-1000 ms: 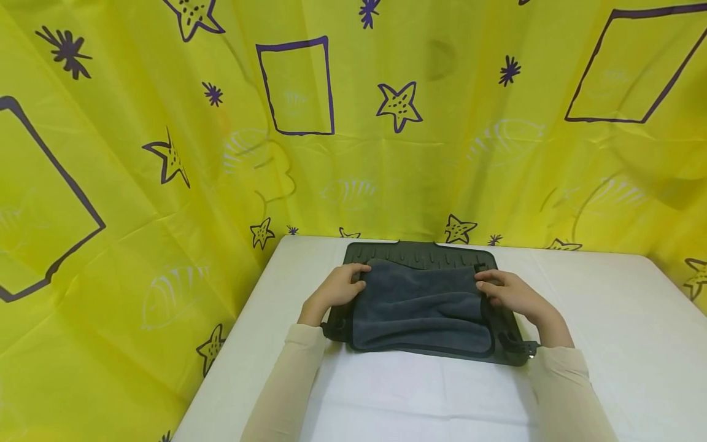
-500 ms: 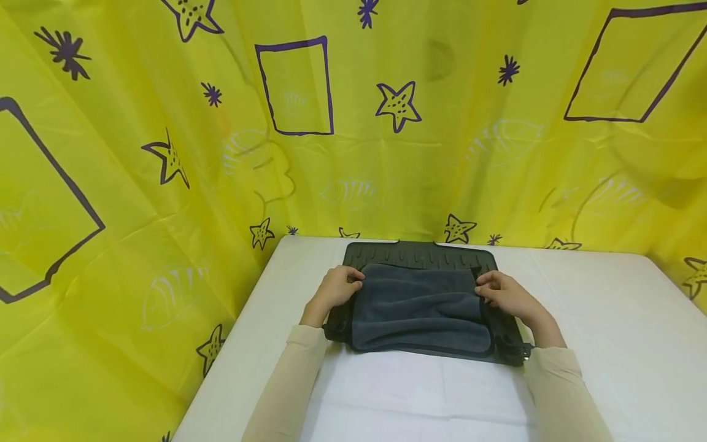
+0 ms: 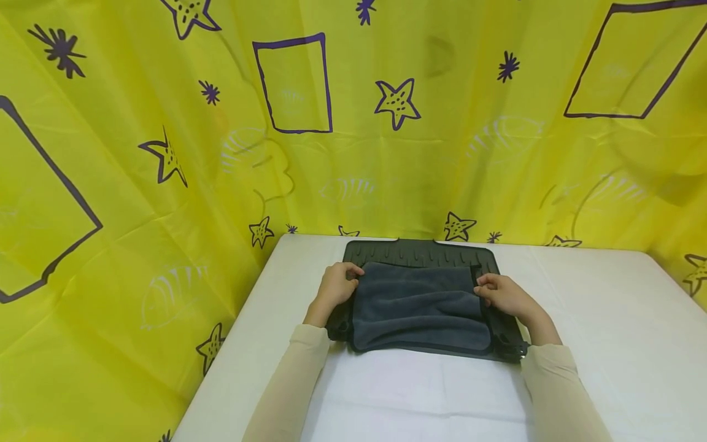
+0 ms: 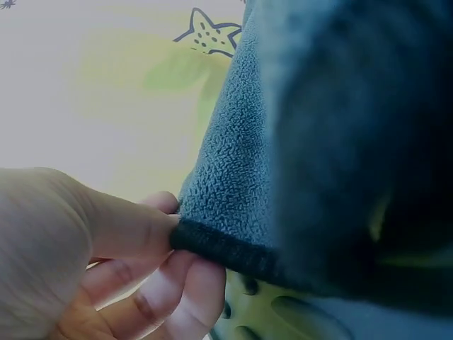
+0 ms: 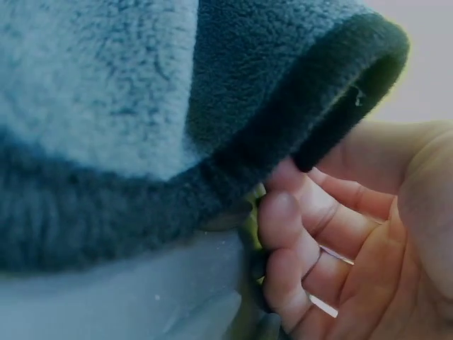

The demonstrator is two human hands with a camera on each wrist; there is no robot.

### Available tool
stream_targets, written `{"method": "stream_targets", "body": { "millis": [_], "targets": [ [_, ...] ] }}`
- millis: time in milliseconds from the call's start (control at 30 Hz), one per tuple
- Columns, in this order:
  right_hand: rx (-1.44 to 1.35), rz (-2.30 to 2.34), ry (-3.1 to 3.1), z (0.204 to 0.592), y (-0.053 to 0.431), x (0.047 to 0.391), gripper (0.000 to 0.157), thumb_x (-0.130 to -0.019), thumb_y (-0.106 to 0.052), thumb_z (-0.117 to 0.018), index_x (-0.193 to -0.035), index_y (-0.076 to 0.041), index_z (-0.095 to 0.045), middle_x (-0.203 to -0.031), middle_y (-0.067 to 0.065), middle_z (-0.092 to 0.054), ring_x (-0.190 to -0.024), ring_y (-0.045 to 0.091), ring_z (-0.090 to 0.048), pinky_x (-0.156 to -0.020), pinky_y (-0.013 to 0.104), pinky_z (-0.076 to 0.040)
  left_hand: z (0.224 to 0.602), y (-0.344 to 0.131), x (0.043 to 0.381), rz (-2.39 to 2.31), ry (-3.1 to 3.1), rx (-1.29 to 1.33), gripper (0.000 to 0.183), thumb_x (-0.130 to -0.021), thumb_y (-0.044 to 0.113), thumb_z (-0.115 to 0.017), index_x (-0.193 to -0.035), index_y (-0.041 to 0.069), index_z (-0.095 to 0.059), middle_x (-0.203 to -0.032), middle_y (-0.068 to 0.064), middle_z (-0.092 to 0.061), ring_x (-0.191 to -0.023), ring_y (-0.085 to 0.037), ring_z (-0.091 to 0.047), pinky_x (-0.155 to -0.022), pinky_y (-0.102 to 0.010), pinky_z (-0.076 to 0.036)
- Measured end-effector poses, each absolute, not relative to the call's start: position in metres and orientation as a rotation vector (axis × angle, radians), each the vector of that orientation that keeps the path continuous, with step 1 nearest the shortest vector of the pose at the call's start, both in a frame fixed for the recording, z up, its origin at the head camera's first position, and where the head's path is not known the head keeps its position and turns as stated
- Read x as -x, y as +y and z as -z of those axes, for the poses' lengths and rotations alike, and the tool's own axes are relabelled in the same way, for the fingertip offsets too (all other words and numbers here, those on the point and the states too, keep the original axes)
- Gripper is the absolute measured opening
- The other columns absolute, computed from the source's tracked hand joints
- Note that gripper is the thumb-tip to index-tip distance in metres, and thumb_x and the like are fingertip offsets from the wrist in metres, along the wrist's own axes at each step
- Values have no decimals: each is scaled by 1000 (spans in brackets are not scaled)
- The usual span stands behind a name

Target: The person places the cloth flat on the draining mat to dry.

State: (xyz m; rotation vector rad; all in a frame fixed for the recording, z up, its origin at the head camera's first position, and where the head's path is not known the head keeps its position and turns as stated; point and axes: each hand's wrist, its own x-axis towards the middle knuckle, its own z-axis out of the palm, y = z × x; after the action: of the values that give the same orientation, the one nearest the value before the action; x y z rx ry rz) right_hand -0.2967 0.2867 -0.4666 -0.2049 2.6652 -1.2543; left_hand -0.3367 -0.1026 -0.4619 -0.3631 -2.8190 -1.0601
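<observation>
A dark blue-grey microfiber cloth with black edging lies over a dark mat with raised ridges. Creases run across its near half. At the cloth's far left corner, my left hand pinches the edge; the left wrist view shows the thumb pressed on the black border, with fingers behind it. My right hand holds the opposite edge near the far right corner. In the right wrist view, the bordered edge curls over at the fingers, and the thumb is partly hidden behind it.
A white-covered table carries the mat, which sits near its far edge. Behind and to the left hangs a yellow curtain printed with stars and frames. Dark straps or mounts are at both wrists.
The cloth's far left corner has come slightly nearer with my left hand. My right hand has shifted a little left, its fingers now closer in on the cloth's edge.
</observation>
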Motion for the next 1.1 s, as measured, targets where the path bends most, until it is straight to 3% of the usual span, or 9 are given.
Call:
{"method": "stream_targets", "body": {
  "millis": [133, 233, 333, 467, 633, 800, 967, 1033, 1100],
  "targets": [
    [202, 1302, 2653, 468, 287, 296, 19, -103, -14, -54, -109, 5, -56, -72, 2, -54, -71, 16, -52, -66, 31, -37, 463, -102, 337, 1080, -2837, 355, 29, -89, -1, -68, -113, 13, -79, -117, -12, -76, -71, -21, -55, -66, -33, -46],
    [203, 1315, 2639, 469, 288, 296, 21, -104, -15, -54, -110, 5, -56, -75, 1, -54, -73, 15, -52, -67, 30, -38, 464, -101, 337, 1121, -2853, 328, 30, -90, 1, -70, -116, 13, -78, -122, -15, -74, -71, -21, -51, -63, -32, -42],
    [190, 1326, 2619, 469, 288, 296, 26, -105, -18, -53, -115, 6, -56, -78, 1, -56, -76, 15, -53, -68, 29, -39, 467, -101, 337, 1150, -2861, 296, 28, -90, 6, -73, -117, 13, -78, -124, -15, -73, -94, -26, -65, -79, -39, -52],
    [164, 1316, 2605, 470, 288, 297, 32, -106, -21, -53, -121, 7, -54, -81, 1, -55, -79, 15, -53, -74, 30, -41, 471, -102, 338, 1178, -2867, 297, 28, -90, 8, -75, -117, 13, -78, -127, -15, -72, -125, -36, -63, -103, -51, -50],
    [175, 1335, 2601, 472, 288, 298, 33, -105, -21, -54, -121, 8, -52, -79, 1, -54, -78, 16, -52, -72, 30, -40, 474, -104, 341, 1201, -2860, 318, 29, -89, 6, -75, -117, 12, -77, -129, -16, -71, -129, -38, -60, -107, -52, -48],
    [193, 1381, 2575, 471, 289, 299, 22, -105, -18, -54, -111, 3, -53, -78, 1, -51, -77, 16, -51, -71, 31, -39, 472, -105, 343, 1212, -2840, 294, 30, -87, 2, -74, -116, 11, -78, -128, -18, -71, -127, -37, -61, -107, -51, -48],
    [168, 1428, 2529, 475, 292, 300, 21, -106, -18, -53, -110, 2, -53, -83, 2, -50, -79, 17, -51, -72, 31, -42, 470, -100, 343, 1185, -2821, 243, 31, -86, 1, -74, -115, 10, -78, -126, -19, -71, -121, -33, -64, -103, -48, -50],
    [150, 1441, 2521, 478, 293, 300, 21, -106, -18, -52, -111, 2, -52, -84, 1, -50, -80, 16, -52, -72, 30, -43, 469, -99, 343, 1177, -2804, 233, 32, -86, 1, -73, -116, 11, -78, -114, -17, -75, -99, -28, -69, -92, -43, -54],
    [137, 1460, 2516, 479, 293, 299, 20, -106, -18, -52, -110, 2, -52, -85, 1, -50, -79, 15, -52, -71, 29, -44, 468, -99, 342, 1176, -2781, 235, 32, -87, 1, -72, -117, 11, -78, -98, -15, -76, -74, -20, -64, -76, -35, -52]
  ]
}}
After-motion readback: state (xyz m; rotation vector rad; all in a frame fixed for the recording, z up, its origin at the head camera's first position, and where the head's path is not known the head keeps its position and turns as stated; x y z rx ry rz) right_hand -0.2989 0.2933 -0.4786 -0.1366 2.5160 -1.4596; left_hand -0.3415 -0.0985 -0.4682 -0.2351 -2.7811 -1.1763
